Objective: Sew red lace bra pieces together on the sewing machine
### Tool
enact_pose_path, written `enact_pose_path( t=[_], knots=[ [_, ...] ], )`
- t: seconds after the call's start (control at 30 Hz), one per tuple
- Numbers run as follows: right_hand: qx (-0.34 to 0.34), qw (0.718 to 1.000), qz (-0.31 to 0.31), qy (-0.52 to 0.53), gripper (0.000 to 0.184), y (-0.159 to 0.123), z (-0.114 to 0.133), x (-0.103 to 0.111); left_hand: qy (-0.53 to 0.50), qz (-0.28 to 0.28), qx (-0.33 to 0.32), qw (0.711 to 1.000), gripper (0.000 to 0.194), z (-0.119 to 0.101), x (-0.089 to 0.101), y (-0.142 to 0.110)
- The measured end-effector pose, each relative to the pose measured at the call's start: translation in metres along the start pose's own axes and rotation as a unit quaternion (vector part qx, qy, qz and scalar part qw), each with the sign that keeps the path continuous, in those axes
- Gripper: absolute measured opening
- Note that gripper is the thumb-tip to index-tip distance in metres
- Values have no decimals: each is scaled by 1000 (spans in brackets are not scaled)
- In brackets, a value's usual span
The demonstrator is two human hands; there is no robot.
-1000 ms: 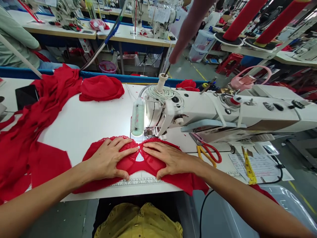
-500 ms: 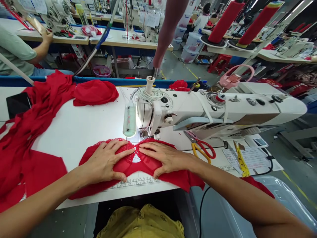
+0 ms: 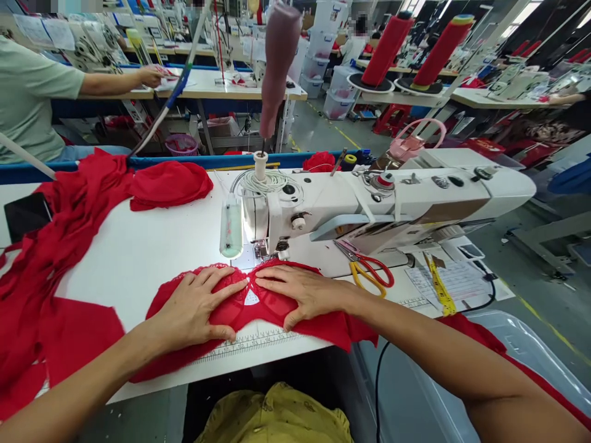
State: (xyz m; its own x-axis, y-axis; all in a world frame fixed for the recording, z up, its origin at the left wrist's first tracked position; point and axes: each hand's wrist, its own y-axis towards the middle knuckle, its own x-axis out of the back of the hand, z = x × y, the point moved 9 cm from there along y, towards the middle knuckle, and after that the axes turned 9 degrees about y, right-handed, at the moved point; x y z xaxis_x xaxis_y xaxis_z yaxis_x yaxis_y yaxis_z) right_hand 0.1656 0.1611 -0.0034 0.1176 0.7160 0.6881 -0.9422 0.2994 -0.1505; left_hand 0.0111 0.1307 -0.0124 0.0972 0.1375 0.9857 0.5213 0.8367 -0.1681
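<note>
A red lace bra (image 3: 252, 314) lies spread on the white table in front of the sewing machine (image 3: 341, 200). Spread over its left cup, my left hand (image 3: 198, 304) rests with fingers apart, thumb near the printed ruler (image 3: 258, 339). On the other cup my right hand (image 3: 307, 292) lies flat, fingers stretched toward the middle. Between the fingertips shows the centre of the bra, with a small white gap below it. The presser foot (image 3: 262, 249) is just beyond the lace edge, apart from my fingers.
Scissors (image 3: 369, 271) with red and yellow handles lie right of my right hand. Red fabric (image 3: 69, 227) and a black phone (image 3: 28, 216) are at left. A tape measure (image 3: 438, 286) crosses a paper sheet. A plastic bin (image 3: 415, 381) stands below right. A co-worker (image 3: 37, 101) sits beyond.
My hands stay flat on the bra with hardly any movement. The whole view has shifted slightly. The co-worker at the back left has stretched an arm out to the right.
</note>
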Motion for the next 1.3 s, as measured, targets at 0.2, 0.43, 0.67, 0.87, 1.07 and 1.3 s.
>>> enact_pose_path(
  t=[0.2,0.43,0.67,0.87,1.07,1.3],
  knots=[
    [22,998,-55,25,77,-8,8,9,48,-145,-34,988,73,-21,24,-13],
    [63,977,-205,-11,20,-17,31,11,35,-298,-51,953,46,-91,31,-24],
    [47,969,-226,-91,17,-20,26,0,20,-326,-1,945,40,-99,17,-28],
    [13,961,-266,-79,17,-13,26,6,6,-324,7,946,37,-98,18,-29],
    [-17,954,-283,-99,15,1,21,6,13,-329,10,944,36,-99,19,-29],
    [15,967,-250,-48,12,-2,19,8,-17,-329,23,944,36,-98,16,-29]
  ],
)
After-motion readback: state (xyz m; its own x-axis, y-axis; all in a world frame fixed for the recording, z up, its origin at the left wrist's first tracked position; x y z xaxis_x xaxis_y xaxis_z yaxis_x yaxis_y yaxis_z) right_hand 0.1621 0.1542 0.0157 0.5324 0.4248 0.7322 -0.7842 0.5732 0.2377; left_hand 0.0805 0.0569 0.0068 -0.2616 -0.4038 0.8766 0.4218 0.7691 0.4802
